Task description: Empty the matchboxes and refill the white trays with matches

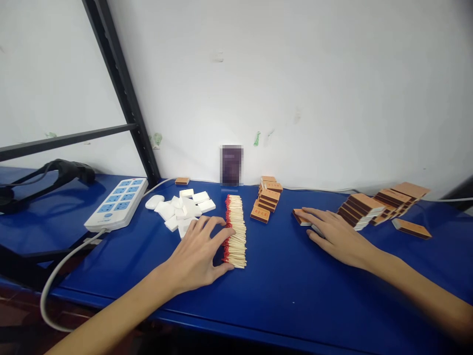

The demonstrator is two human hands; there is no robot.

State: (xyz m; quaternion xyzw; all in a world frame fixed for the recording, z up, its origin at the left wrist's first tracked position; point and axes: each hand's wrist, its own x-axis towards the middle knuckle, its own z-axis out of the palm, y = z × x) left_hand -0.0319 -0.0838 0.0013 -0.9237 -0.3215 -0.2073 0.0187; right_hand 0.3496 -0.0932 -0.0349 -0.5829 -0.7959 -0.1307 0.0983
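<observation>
light: bright, soft | wall [295,74]: dimmer far right | floor [22,315]: shadowed | 1 pixelated patch [231,165]

Red-headed matches [239,234] in long row, heads left; matchbox [300,218] right, part-hidden, seemingly flat

Workshop-type rm: blue bench [275,291], pwr strip [117,204].

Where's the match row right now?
In the head view, the match row lies near the middle of the blue table, at the left hand, between white pieces on the left and a matchbox stack on the right.
</observation>
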